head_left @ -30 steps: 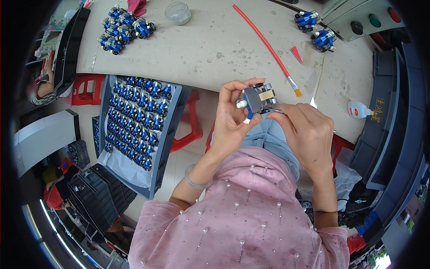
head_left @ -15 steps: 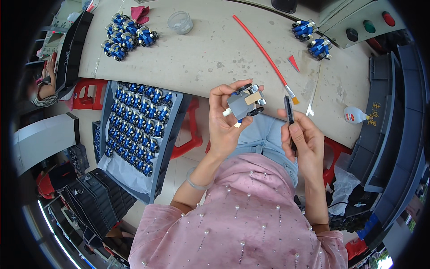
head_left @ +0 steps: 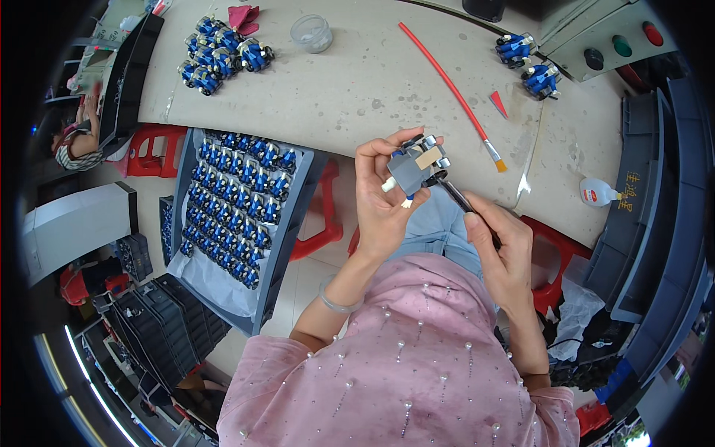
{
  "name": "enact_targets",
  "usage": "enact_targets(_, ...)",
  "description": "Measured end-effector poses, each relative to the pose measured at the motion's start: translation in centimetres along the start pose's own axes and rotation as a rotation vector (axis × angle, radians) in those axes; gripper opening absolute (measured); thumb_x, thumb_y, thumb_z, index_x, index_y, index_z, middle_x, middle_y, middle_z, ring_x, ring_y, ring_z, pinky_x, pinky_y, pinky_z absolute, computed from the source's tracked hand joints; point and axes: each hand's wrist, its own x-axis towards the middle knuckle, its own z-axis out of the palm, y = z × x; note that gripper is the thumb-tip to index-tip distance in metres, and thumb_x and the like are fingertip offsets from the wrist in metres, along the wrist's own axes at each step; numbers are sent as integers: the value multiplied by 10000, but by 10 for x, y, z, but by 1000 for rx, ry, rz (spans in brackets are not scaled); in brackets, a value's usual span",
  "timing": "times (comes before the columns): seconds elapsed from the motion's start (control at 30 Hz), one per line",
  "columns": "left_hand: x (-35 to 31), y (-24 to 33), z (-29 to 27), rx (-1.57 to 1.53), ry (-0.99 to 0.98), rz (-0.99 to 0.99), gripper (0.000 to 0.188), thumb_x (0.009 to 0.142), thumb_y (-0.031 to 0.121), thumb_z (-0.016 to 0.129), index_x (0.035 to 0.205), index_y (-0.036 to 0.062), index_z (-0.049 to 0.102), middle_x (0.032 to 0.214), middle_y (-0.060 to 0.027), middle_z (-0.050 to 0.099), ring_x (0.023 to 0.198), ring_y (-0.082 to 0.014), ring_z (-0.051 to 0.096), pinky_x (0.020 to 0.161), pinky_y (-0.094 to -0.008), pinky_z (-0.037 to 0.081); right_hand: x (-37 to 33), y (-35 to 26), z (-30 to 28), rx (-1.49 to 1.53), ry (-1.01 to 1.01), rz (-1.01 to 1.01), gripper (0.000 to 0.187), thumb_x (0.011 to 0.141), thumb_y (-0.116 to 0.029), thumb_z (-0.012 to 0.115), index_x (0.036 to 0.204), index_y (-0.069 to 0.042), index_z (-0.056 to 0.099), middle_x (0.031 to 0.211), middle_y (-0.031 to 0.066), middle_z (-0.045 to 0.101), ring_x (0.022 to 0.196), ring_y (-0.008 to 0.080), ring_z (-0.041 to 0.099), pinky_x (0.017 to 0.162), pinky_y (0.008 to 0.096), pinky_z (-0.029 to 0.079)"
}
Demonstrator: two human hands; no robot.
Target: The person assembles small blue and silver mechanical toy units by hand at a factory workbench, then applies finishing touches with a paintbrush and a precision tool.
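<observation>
The person's left hand (head_left: 383, 201) is holding a small grey-and-blue toy vehicle (head_left: 415, 165) up in front of the chest, fingers clamped round its body, thumb on the near side. Compared with a second ago, the right hand (head_left: 500, 242) is sitting lower, toward five o'clock of the toy, and is now pinching a thin dark tool (head_left: 456, 197), its tip touching the toy's underside at about five o'clock. That suggests the work is moving from handling the piece to working on it with the tool. The toy is showing a grey block body, a tan patch, blue parts and small white pegs. At nine o'clock a tray (head_left: 298, 223) of similar blue toys is standing; a red-handled brush (head_left: 447, 89) is lying on the table (head_left: 342, 89) at twelve o'clock.
</observation>
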Motion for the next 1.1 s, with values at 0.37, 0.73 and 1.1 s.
enact_targets(0.37, -8, -8, 19, 65, 166, 100, 478, 785, -160, 561, 1120, 71, 309, 1325, -171, 375, 1231, -392, 459, 989, -419, 470, 15, -3, 23, 636, 210, 275, 195, 947, -152, 532, 1055, 11, 537, 747, -25, 506, 603, 18, 392, 499, 192, 325)
enact_targets(0.73, -17, -1, 34, 272, 66, 135, 558, 714, -126, 640, 1080, 100, 284, 1300, -214, 380, 1271, -401, 403, 871, -341, 541, 31, 9, 9, 572, 175, 116, 217, 880, -85, 623, 1054, 45, 631, 750, -26, 559, 641, 17, 440, 537, 179, 347)
enact_targets(1.1, -25, 0, 38, 264, 166, -13, 689, 650, -168, 640, 1240, 36, 347, 1293, -162, 434, 1132, -200, 497, 950, -309, 432, 37, 16, -6, 387, -69, -85, 228, 814, -56, 657, 1036, -5, 653, 820, 1, 495, 608, 39, 380, 508, 212, 287)
